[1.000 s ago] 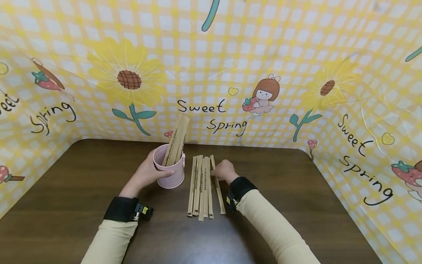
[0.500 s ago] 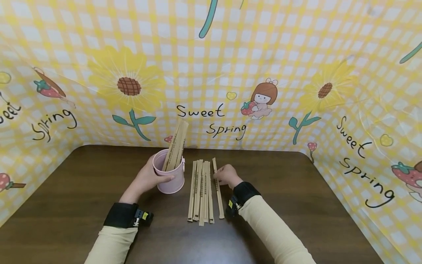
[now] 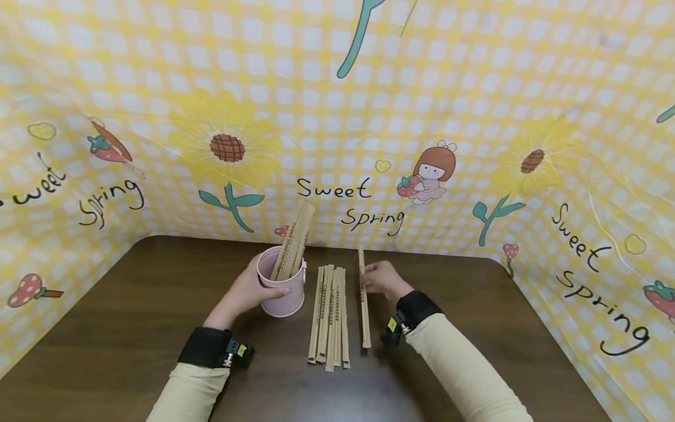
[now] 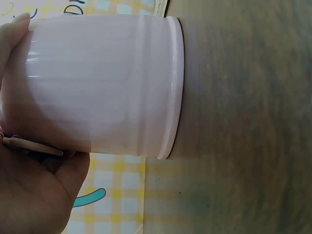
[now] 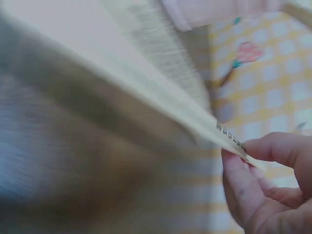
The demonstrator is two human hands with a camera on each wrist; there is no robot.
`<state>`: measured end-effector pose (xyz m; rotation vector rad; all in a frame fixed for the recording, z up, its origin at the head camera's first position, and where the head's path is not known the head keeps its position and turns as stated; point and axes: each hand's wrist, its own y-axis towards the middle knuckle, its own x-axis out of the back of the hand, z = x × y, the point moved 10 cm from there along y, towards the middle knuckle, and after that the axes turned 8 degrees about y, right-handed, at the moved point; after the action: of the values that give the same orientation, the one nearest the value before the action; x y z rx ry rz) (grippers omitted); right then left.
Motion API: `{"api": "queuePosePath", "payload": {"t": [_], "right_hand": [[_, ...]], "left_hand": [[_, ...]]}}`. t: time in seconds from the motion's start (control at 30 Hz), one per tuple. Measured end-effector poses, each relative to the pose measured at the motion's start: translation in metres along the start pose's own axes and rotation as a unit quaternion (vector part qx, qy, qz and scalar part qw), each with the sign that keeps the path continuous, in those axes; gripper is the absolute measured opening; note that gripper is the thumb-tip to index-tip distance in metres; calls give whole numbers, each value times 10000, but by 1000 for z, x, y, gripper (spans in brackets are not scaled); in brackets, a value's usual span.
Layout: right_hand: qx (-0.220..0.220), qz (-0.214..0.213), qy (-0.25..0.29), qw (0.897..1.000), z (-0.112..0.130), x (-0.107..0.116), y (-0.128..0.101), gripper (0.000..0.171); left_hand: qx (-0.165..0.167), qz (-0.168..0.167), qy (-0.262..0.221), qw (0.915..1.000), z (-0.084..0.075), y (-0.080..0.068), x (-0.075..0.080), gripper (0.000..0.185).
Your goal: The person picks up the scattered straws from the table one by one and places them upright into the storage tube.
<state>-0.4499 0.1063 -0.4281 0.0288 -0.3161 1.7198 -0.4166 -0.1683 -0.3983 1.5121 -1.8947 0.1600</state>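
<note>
My left hand holds a small pink bucket upright on the table, its thumb across the front. Several long, narrow paper-wrapped sticks with printed lettering lean out of the bucket's mouth. In the left wrist view, fingers wrap the glossy bucket wall. One paper-wrapped stick is pinched between the thumb and fingers of my right hand, to the right of the pile and lifted off the table. In the right wrist view that stick is blurred, running away from the fingertips. What is inside the paper is hidden.
A loose pile of several more wrapped sticks lies side by side between bucket and right hand. The brown table ends at a yellow checked cloth that rises behind and along both sides.
The single stick has come away from the pile, moving right and up in my right hand. My left hand keeps its hold on the bucket. The head view has shifted slightly.
</note>
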Motion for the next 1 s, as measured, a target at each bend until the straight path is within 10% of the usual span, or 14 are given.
{"api": "queuePosePath", "payload": {"t": [0.2, 0.47, 0.6, 1.0], "right_hand": [[1580, -252, -40, 9871, 113, 0, -19, 45], [3568, -881, 889, 9257, 232, -24, -63, 37], [3899, -783, 848, 9136, 238, -48, -68, 31], [3467, -599, 272, 9357, 188, -84, -51, 32]], "left_hand": [[-3, -22, 51, 10000, -3, 0, 5, 90], [-14, -56, 41, 10000, -7, 2, 6, 90], [-1, -100, 75, 9999, -7, 1, 7, 90], [324, -62, 125, 9994, 3, -2, 1, 95]]}}
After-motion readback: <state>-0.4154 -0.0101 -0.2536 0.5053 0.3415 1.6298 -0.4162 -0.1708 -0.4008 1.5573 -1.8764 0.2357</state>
